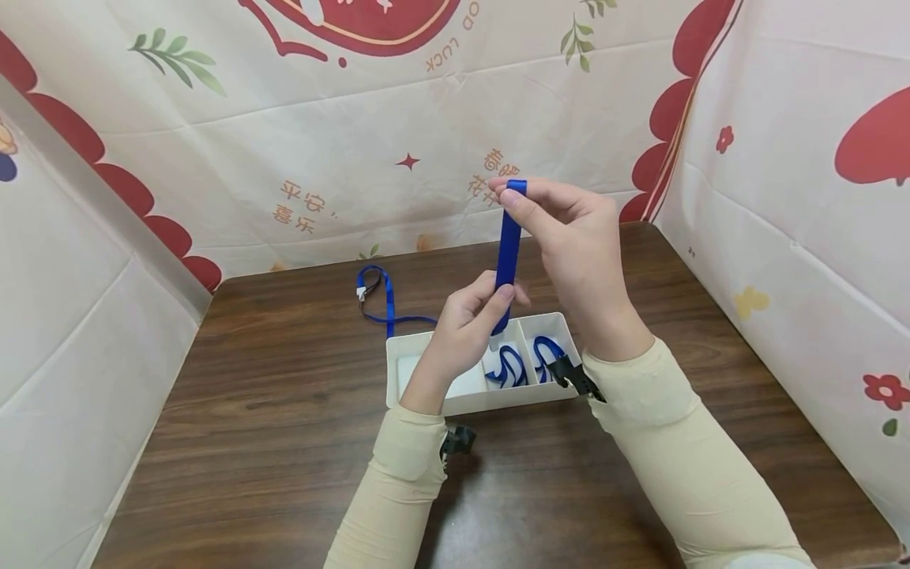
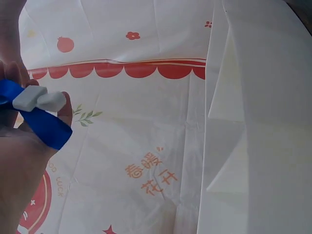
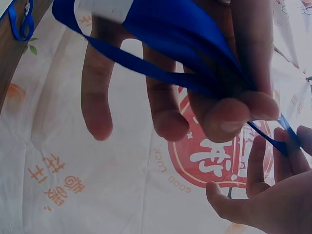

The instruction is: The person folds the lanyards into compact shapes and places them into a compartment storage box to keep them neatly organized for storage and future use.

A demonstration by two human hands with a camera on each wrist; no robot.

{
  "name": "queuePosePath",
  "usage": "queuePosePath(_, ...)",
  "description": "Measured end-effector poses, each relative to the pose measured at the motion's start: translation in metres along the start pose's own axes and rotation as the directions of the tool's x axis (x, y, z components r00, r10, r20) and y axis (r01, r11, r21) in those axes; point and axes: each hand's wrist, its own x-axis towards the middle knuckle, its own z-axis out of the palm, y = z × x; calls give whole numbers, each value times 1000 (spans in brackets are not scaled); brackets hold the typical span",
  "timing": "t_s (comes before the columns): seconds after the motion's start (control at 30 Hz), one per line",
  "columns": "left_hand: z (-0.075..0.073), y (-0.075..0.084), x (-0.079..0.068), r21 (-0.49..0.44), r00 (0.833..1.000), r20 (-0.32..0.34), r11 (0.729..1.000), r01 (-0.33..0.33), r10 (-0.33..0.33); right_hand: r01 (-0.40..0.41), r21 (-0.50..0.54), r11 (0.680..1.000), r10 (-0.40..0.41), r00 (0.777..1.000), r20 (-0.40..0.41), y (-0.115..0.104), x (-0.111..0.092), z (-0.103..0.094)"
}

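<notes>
A folded blue lanyard (image 1: 508, 245) is stretched upright between both hands over the white divided box (image 1: 462, 406). Its lower end is gripped by my left hand (image 1: 465, 320), thumb against the strap. Above it, my right hand (image 1: 583, 241) pinches the top fold between thumb and fingers. A white plastic clip (image 2: 31, 98) shows on the strap beside the left hand in the left wrist view. In the right wrist view, the left hand's fingers (image 3: 168, 124) fill the foreground around the straps, with the right hand (image 3: 268, 202) farther off.
Blue lanyards lie coiled in the box's middle compartment (image 1: 506, 367) and right compartment (image 1: 546, 352). Behind the box, another blue lanyard (image 1: 389, 296) with a white clip rests on the brown wooden table (image 1: 277, 395). Printed cloth (image 1: 242, 158) walls the table at the back and sides.
</notes>
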Motion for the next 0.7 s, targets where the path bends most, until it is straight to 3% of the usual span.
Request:
queuePosePath(0.17,-1,2,0,-27,1000,8,999,18,-18,7,-20,1000,-7,1000,18,3,3,-3)
queuePosePath(0.37,-2,2,-1,-53,999,24,998,39,-38,40,-9,999,-40,999,-16,3,4,-5)
queuePosePath(0.7,-6,2,-1,-53,998,41,998,40,-38,56,-76,996,-52,997,56,1,1,-3)
